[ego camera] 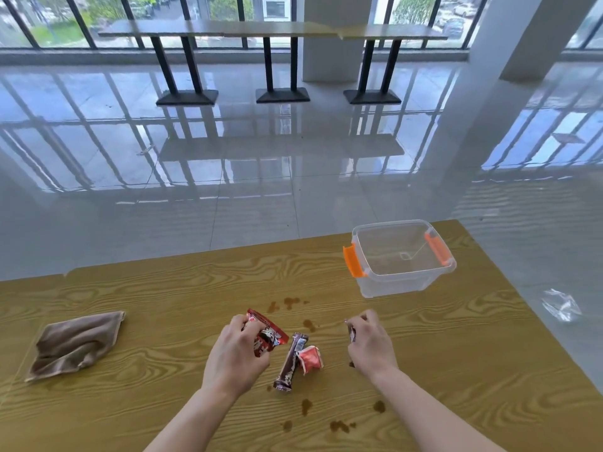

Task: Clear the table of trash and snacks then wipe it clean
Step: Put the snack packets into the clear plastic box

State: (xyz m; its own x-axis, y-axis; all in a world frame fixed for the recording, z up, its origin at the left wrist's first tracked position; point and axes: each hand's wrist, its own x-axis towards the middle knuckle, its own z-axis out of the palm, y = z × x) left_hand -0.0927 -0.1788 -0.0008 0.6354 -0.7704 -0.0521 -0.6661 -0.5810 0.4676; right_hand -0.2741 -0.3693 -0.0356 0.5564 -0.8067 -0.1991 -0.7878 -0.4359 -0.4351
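Observation:
My left hand (pixel 236 352) grips a red snack packet (pixel 270 332) near the middle of the wooden table (pixel 163 288). My right hand (pixel 370 345) is closed on a small dark wrapped snack (pixel 351 332), mostly hidden by the fingers. Between the hands lie a long brown snack bar (pixel 290 362) and a small orange-red wrapper (pixel 310 358). A clear plastic box with orange latches (pixel 401 257) stands empty at the far right of the table. Brown spill stains (pixel 290 302) dot the tabletop. A brown cloth (pixel 75 344) lies crumpled at the left.
A crumpled clear plastic film (pixel 561 305) lies on the glossy tiled floor beyond the table's right edge. Long high tables (pixel 270 31) stand by the windows far behind. A white pillar (pixel 509 60) rises at the right.

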